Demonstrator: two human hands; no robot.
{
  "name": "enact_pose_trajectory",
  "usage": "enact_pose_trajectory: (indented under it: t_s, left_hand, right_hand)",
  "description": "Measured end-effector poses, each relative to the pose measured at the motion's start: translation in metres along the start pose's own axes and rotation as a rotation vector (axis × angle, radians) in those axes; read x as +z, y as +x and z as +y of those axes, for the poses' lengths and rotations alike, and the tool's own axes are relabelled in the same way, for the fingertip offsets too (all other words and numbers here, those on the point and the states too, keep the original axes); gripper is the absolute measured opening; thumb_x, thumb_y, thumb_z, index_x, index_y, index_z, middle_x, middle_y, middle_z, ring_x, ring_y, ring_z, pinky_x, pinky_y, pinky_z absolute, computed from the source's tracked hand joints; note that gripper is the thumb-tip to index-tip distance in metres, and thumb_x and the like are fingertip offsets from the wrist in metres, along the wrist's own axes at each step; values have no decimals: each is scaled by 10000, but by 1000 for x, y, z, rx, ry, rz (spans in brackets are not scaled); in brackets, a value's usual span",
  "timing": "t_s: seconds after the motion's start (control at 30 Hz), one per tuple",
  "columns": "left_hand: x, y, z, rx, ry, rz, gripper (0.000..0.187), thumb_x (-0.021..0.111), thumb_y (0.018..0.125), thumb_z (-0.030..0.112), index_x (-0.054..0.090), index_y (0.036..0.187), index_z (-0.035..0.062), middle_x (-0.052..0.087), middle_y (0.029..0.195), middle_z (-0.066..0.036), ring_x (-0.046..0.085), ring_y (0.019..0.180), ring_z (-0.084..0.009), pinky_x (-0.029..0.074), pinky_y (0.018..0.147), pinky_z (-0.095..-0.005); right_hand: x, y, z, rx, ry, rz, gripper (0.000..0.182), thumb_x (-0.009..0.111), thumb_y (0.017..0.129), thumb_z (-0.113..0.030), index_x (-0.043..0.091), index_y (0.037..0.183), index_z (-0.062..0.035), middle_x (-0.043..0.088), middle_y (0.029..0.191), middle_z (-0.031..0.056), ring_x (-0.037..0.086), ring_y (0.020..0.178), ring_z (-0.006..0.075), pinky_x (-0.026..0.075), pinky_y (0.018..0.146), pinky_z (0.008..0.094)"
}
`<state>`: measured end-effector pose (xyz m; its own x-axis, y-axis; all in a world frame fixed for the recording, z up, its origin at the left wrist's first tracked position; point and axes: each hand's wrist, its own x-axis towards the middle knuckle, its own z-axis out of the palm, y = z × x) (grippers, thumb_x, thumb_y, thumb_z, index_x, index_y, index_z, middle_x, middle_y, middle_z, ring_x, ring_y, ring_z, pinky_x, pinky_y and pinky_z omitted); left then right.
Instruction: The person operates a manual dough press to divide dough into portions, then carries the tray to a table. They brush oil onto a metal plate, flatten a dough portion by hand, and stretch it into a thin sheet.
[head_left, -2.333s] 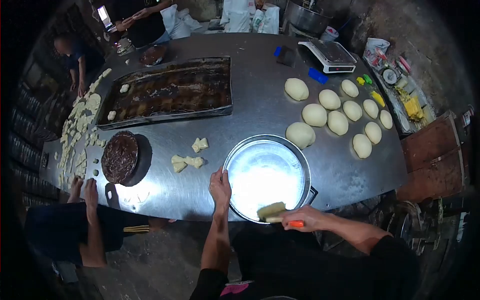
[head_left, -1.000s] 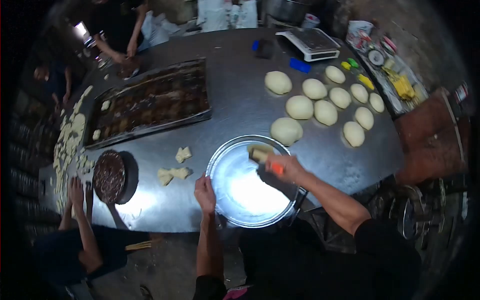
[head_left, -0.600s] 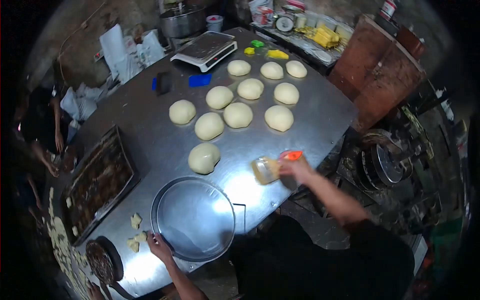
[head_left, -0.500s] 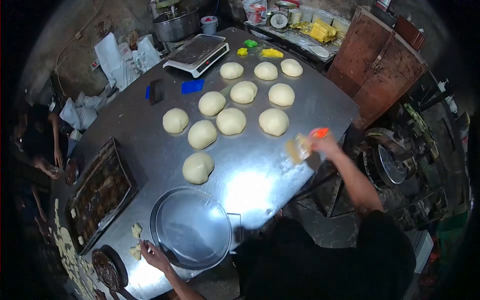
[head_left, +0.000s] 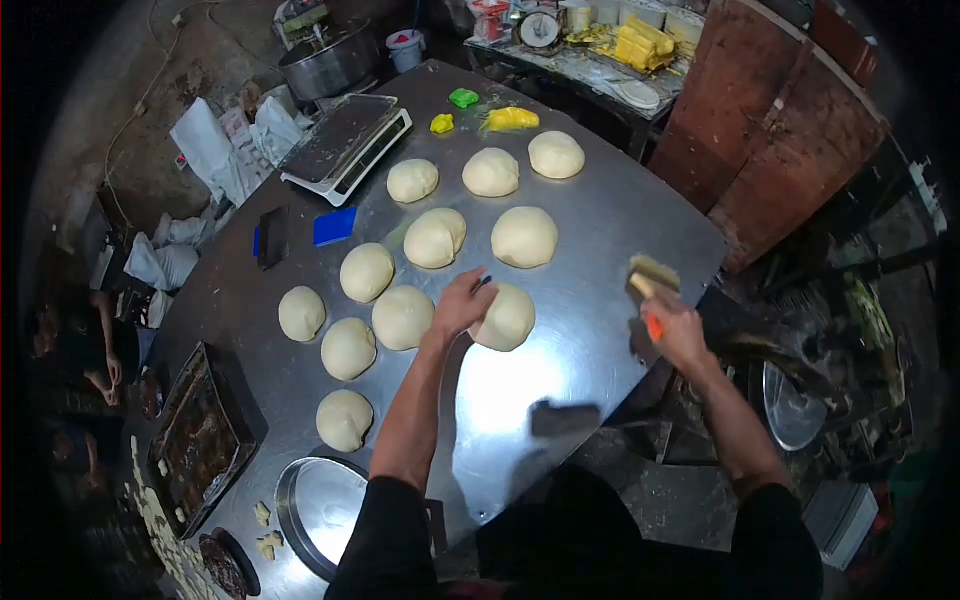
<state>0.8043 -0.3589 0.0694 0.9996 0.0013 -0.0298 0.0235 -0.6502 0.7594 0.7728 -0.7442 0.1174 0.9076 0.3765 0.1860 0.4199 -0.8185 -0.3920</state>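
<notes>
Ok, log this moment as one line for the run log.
left hand: on pale round dough ball | right hand: grips orange-handled pastry brush | surface: steel table

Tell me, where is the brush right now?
The brush is in the person's right hand, raised at the table's right edge, right of the dough ball that the left hand touches.

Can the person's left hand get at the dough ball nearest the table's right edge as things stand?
Probably yes: the left hand already rests against that dough ball, with nothing between them; the right hand holds a brush off to the side.
</notes>
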Motion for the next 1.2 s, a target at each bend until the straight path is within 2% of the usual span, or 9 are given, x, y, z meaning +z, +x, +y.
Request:
enact_pose_trajectory:
  t_s: [0.1, 0.23, 0.33, 0.5, 0.7, 0.8, 0.9, 1.07, 1.2]
  left_hand:
    - [20, 24, -6, 42, 48, -201, 517, 621, 836, 466, 628, 1215, 114, 605, 1196, -183, 588, 1096, -330, 464, 944, -404]
    - [15, 9, 11, 15, 129, -226, 399, 656, 820, 436, 672, 1082, 136, 633, 1065, -167, 600, 1024, -348, 478, 895, -407]
    - [12, -18, 17, -26, 58, -158, 380, 691, 799, 401, 664, 1031, 101, 635, 1005, -179, 615, 964, -358, 487, 857, -420]
    - [-1, -71, 19, -227, -149, 148, 361, 721, 796, 336, 644, 957, 22, 653, 913, -170, 639, 838, -275, 506, 768, -354]
    - [-27, -43, 5, -249, -292, 260, 343, 619, 912, 233, 619, 1170, 7, 672, 1023, -146, 627, 942, -217, 486, 834, -296]
    - [-38, -71, -3, 44, 49, 585, 415, 618, 912, 256, 574, 1200, -41, 647, 1080, -208, 644, 977, -303, 501, 848, -360]
    - [-48, -145, 37, -290, -375, 423, 365, 607, 922, 216, 596, 1217, 1, 658, 1107, -133, 615, 994, -188, 498, 839, -306]
    - [13, -184, 24, -303, -552, 376, 287, 622, 908, 142, 621, 1138, -30, 669, 971, -95, 624, 905, -126, 509, 805, -273]
    - [37, -163, 45, -225, -837, 310, 532, 628, 908, 143, 418, 1367, -22, 458, 1363, -199, 458, 1267, -273, 442, 996, -350]
  right_hand:
    - [28, 32, 36, -116, -434, -82, 347, 662, 766, -76, 588, 1104, -62, 475, 1341, 260, 489, 1230, 393, 430, 1012, 433]
    - [72, 29, -48, 21, 242, -371, 623, 664, 836, -278, 445, 1373, -54, 455, 1381, 242, 426, 1308, 339, 349, 1086, 423]
    - [125, 39, -106, 407, 798, -290, 573, 624, 887, -335, 470, 1346, -29, 550, 1258, 238, 597, 1096, 317, 492, 904, 404]
    - [135, 57, -140, 95, 891, -162, 506, 706, 828, -259, 559, 1249, -21, 593, 1109, 193, 628, 939, 297, 508, 844, 372]
    - [80, 189, -119, 194, 370, -77, 561, 511, 892, -542, 666, 1129, -57, 632, 1179, 190, 582, 1111, 364, 467, 920, 403]
    - [164, 269, -28, 88, 68, 132, 623, 548, 869, -539, 620, 1195, -14, 610, 1224, 191, 559, 1157, 356, 432, 973, 395]
    - [158, 277, -36, 238, 337, -234, 659, 640, 811, -487, 561, 1267, -18, 586, 1266, 198, 621, 1068, 332, 470, 925, 408]
    - [97, 207, -112, 73, 257, 27, 430, 698, 778, -339, 623, 1099, -63, 629, 1108, 177, 639, 950, 352, 509, 805, 426]
    - [11, 102, -194, -251, 326, 344, 250, 699, 779, -180, 603, 975, -58, 633, 936, 150, 628, 803, 356, 514, 701, 424]
